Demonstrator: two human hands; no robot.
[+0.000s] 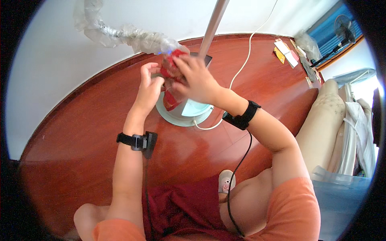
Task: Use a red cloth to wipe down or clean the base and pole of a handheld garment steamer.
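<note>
A crumpled red and see-through piece, perhaps plastic wrapping (pixel 169 101), hangs in front of me above a pale green round base (pixel 166 111). My right hand (pixel 197 78) is closed over its upper part, and both are smeared by motion. Close to its left edge is my left hand (pixel 148 89), with the fingers bent and the thumb apart; nothing shows between them. At the top of the red piece, a long bunched strip of clear plastic (pixel 132 37) runs up to the left. What lies under my right palm is hidden.
A metal pole (pixel 213 26) rises behind my hands from near the base. A white cord (pixel 246 60) curves across the red-brown floor (pixel 92 120). Papers (pixel 286 52) and a black fan (pixel 345 29) are at the far right. Nearer stands a beige padded piece (pixel 323 120).
</note>
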